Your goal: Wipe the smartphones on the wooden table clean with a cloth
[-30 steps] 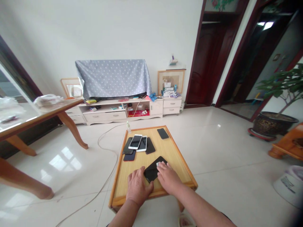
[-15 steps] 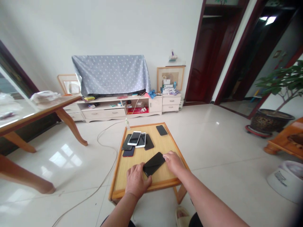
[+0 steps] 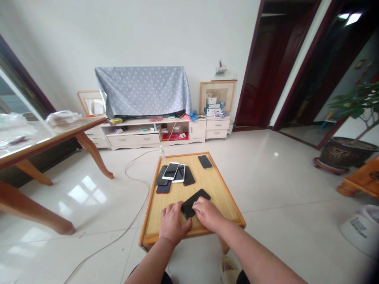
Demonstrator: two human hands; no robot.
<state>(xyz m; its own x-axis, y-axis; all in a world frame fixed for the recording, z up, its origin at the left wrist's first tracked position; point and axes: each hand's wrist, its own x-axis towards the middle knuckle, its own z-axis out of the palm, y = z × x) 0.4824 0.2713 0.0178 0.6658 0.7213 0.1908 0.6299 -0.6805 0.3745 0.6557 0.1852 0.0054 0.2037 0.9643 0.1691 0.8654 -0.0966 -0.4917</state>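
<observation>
A black smartphone lies slantwise, screen up, near the front edge of the small wooden table. My left hand grips its near left end, thumb at the lower edge and fingers at the upper edge. Over the middle of the screen, my right hand is closed, pinching a small white piece that looks like a wipe and is mostly hidden by the fingers. Farther back lie several other phones: a white phone on top of the group, and a dark phone apart at the right.
A small clear bottle stands at the table's back left corner. A cable runs across the floor at the left. A larger table stands left, a white bucket right. Behind is a white TV cabinet.
My right hand has slid from the phone's far right end back toward its middle, to the left and nearer me. My left hand keeps its hold. The view has shifted slightly.
</observation>
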